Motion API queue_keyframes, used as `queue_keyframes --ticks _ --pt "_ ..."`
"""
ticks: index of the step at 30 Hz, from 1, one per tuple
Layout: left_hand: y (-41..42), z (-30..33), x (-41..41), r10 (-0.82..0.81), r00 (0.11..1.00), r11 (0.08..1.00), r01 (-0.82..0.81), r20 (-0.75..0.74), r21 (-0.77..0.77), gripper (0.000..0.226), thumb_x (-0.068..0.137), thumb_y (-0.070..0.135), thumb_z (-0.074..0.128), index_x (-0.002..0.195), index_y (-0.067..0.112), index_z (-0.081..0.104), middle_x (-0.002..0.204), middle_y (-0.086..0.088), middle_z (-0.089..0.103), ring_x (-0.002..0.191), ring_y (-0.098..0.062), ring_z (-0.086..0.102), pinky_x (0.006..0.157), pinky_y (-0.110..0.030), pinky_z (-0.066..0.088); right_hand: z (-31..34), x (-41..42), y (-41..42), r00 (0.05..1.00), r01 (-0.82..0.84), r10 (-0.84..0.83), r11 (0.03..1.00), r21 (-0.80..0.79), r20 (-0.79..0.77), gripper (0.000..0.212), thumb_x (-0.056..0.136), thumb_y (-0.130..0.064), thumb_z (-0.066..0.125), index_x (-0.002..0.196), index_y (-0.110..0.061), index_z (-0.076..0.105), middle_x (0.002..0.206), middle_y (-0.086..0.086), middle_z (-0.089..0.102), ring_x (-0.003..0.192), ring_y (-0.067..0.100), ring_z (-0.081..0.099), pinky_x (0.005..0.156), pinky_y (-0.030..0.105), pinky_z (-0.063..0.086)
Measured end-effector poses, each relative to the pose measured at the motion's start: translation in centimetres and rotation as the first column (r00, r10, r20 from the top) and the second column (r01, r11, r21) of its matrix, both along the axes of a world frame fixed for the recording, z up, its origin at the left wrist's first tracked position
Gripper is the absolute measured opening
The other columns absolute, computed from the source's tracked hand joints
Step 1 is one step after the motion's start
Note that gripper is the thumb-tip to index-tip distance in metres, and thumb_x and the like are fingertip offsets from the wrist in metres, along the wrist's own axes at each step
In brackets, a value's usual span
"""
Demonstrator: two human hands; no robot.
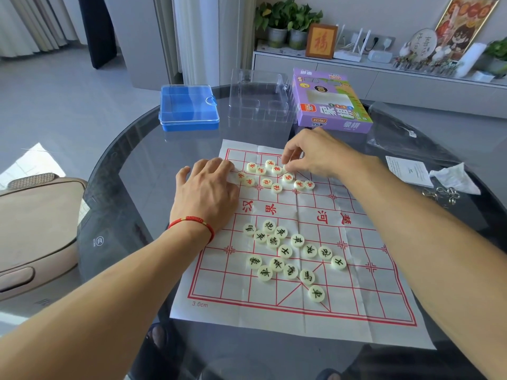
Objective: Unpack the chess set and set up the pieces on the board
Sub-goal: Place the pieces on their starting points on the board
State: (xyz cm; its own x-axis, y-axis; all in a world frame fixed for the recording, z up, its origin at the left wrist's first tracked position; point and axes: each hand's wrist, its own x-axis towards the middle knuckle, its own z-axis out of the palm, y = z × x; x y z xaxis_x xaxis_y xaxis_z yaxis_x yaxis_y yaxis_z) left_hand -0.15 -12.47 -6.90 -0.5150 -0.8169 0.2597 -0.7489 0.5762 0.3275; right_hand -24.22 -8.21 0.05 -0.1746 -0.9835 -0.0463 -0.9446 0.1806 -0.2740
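Round cream red-lettered chess pieces [275, 175] lie between your hands; your right hand [315, 154] pinches one, left hand [208, 187] rests flat.

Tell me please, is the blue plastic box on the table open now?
No. The blue plastic box sits with its clear lid closed flat on top, at the far side of the table, left of the board.

The right hand [315, 157] curls over the far board [288, 270] edge, its fingertips covering whatever piece they pinch. The left hand [208, 193] hides the board's far left corner. The red-lettered pieces [274, 175] are too small to read. The sideboard [384, 75] runs off the right edge.
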Motion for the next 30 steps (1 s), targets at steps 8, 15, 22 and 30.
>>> queue_keyframes --ticks 8,15,22,30 --pt "-0.2 -0.1 0.0 0.001 1.0 1.0 -0.001 0.003 -0.008 0.034 0.099 0.04 0.041 0.131 0.032 0.05 0.145 0.007 0.05 0.135 -0.021 0.042 0.118 -0.051 0.022 -0.2 0.0 0.3 0.997 -0.002 0.003 1.0 0.015 -0.083 0.026 0.088 -0.033 0.079 0.112 -0.024 0.074 0.102 -0.001 0.07 0.094 0.018 0.066 0.078 0.035 0.052" --pt "-0.2 -0.2 0.0 -0.007 1.0 1.0 0.007 0.004 -0.013 0.035 0.098 0.04 0.041 0.131 0.032 0.051 0.145 0.007 0.051 0.135 -0.023 0.043 0.118 -0.052 0.023 0.9 -1.9 2.8 0.998 0.032 -0.035 0.997 -0.071 -0.055 0.023 0.093 -0.019 0.073 0.116 -0.024 0.073 0.108 -0.004 0.069 0.085 0.004 0.058 0.074 0.029 0.044" --pt "-0.2 -0.1 0.0 -0.007 1.0 1.0 0.007 0.01 -0.001 0.035 0.098 0.04 0.042 0.132 0.033 0.051 0.146 0.006 0.05 0.136 -0.023 0.041 0.118 -0.052 0.023 0.8 -5.1 9.7 0.987 0.157 -0.158 0.987 -0.037 -0.009 0.02 0.094 -0.026 0.071 0.114 -0.027 0.074 0.116 -0.008 0.067 0.089 0.008 0.058 0.073 0.033 0.048" --pt "-0.1 0.1 0.1 -0.009 1.0 1.0 0.009 0.016 -0.001 0.035 0.098 0.038 0.041 0.132 0.033 0.051 0.146 0.005 0.051 0.136 -0.024 0.041 0.117 -0.053 0.023 -0.5 -5.8 10.2 0.99 0.138 -0.138 0.99 0.007 -0.024 0.027 0.095 -0.025 0.07 0.122 -0.03 0.069 0.119 -0.009 0.058 0.087 0.01 0.056 0.071 0.03 0.048"
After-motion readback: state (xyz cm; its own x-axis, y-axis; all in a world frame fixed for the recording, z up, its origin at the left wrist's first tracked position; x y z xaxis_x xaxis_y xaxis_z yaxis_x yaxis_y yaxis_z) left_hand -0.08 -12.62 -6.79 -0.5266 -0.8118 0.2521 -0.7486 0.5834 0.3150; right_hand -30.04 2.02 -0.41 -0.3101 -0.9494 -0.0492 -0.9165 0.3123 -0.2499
